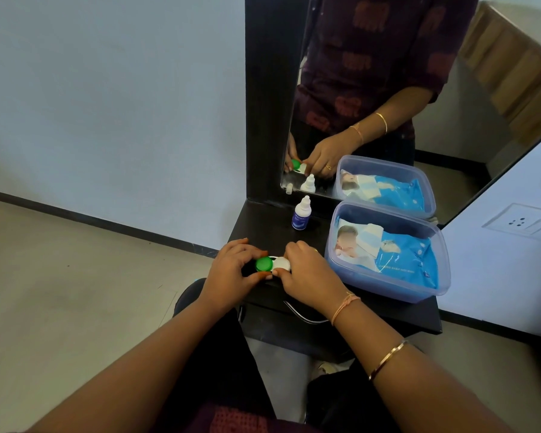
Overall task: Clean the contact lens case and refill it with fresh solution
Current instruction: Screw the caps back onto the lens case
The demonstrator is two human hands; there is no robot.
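Now your left hand (pixel 231 270) curls round the green cap (pixel 264 264) end of the contact lens case (pixel 273 266), bracing it at the front edge of the shelf (pixel 263 226). Your right hand (pixel 310 273) pinches the white cap (pixel 282 263), likely to twist it. Behind, the solution bottle (pixel 302 214) stands within reach for refilling, and the tub of wipes (pixel 388 251) sits rightmost.

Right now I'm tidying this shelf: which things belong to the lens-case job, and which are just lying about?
Job: lens case, held by left hand and right hand; solution bottle; pack of wipes in the tub, probably for cleaning.
Lying about: mirror; wall socket.
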